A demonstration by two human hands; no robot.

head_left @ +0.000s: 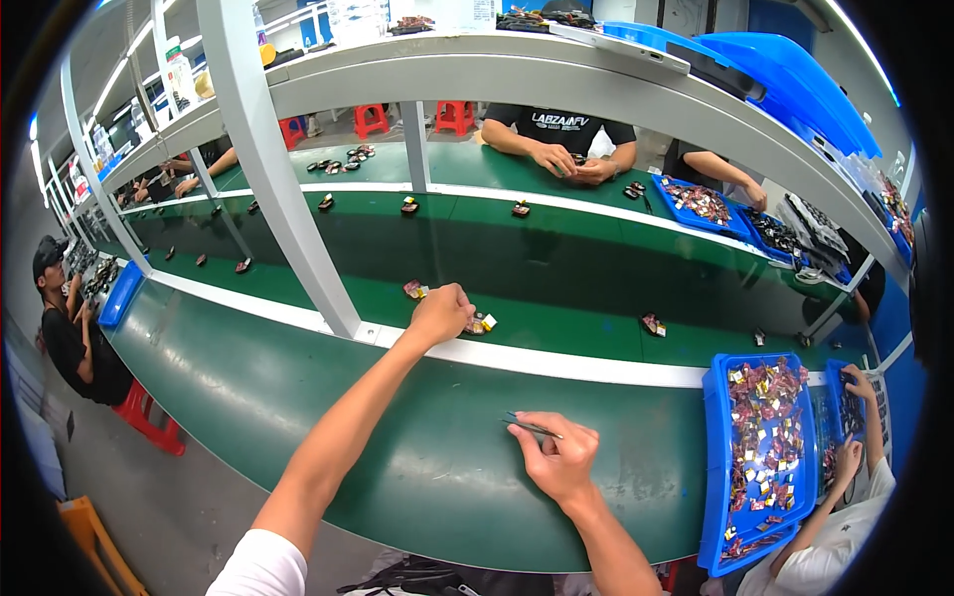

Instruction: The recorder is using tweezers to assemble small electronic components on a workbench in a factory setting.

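My left hand (442,316) reaches across the white rail onto the green conveyor belt, its fingers curled and closed. At its fingertips is a small dark electronic assembly (482,324) with a yellow-and-white piece; the hand partly hides the grip. A similar assembly (415,289) lies on the belt just beyond that hand. Over the green worktop, my right hand (561,452) pinches a pair of thin dark tweezers (537,429), tips pointing left. Nothing shows between the tips.
A blue tray (711,467) heaped with small wired parts stands at the right. A grey post (288,189) rises left of my left arm, under an overhead shelf (397,84). More assemblies (653,325) are spaced along the belt. Co-workers sit opposite, left and right.
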